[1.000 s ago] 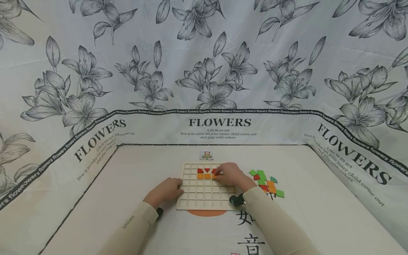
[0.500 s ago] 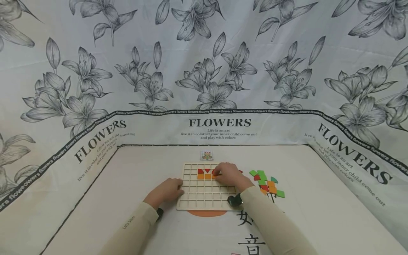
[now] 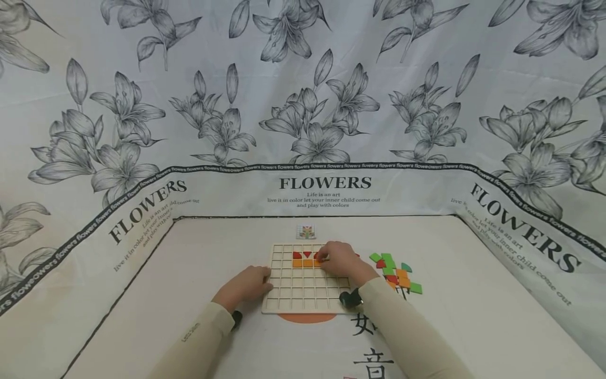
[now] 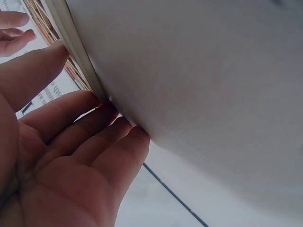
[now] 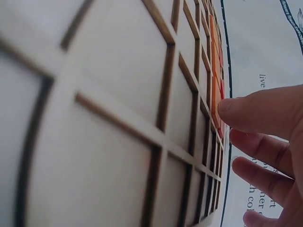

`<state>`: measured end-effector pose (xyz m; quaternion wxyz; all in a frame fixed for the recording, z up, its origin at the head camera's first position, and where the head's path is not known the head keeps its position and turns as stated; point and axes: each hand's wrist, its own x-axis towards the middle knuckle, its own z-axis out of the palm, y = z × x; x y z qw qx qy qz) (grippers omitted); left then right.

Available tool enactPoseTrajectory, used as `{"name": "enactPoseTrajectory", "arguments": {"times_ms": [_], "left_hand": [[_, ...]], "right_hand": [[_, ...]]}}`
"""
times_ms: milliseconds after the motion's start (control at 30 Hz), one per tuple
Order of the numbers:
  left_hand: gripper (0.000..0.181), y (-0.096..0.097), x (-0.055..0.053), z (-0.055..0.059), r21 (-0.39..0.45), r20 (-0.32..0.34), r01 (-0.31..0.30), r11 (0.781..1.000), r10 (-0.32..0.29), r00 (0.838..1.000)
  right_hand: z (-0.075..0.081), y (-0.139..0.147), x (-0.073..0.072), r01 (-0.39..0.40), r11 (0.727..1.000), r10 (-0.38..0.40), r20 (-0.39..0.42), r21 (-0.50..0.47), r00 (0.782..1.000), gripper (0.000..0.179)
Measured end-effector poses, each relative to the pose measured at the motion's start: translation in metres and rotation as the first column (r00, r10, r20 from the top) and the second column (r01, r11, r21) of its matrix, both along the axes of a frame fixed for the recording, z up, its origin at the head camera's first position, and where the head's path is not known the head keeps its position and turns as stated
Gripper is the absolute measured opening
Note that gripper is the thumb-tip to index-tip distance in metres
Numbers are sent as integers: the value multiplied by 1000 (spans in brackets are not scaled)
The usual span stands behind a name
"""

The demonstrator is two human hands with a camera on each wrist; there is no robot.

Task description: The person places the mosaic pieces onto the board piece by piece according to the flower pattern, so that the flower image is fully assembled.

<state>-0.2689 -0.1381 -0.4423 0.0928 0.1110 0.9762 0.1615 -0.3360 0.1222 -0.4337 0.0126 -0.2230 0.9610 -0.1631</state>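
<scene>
The right hand [image 3: 343, 259] has its thumb tip on an orange tile [image 5: 215, 101] in the wooden board [image 3: 303, 295], with the other fingers loosely bent and spread apart below the thumb. The steep wrist view makes it hard to say whether the index finger also touches that tile. The tile sits at the right end of a short orange row, well toward the board's far side, its face turned up. The row's long axis runs left to right, parallel to the board's near edge.

Just beyond that row lie red pieces, and the middle one, a red triangle [image 3: 307, 255], points toward the person. The left hand [image 3: 247, 284] rests at the board's left edge, thumb apart from the fingers, all tips against the wood.

A small picture card [image 3: 305, 232] lies beyond the board, and loose tiles [image 3: 388, 260] in green, orange, red and teal lie to its right on the table [image 3: 189, 263].
</scene>
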Motion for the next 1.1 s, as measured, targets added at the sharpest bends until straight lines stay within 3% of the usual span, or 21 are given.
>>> {"name": "enactPoseTrajectory", "arguments": {"times_ms": [300,633,1100], "left_hand": [[23,-1,1,-1,-3,7,-19,1000,19,1000],[24,2,1,2,-10,0,7,1000,-7,1000],[20,3,3,4,-10,20,2,1000,-2,1000]], "right_hand": [[10,16,7,29,999,-28,-15,38,999,19],[28,61,17,50,998,-48,-92,23,995,18],[34,115,38,186,982,-186,2,-17,983,23]]}}
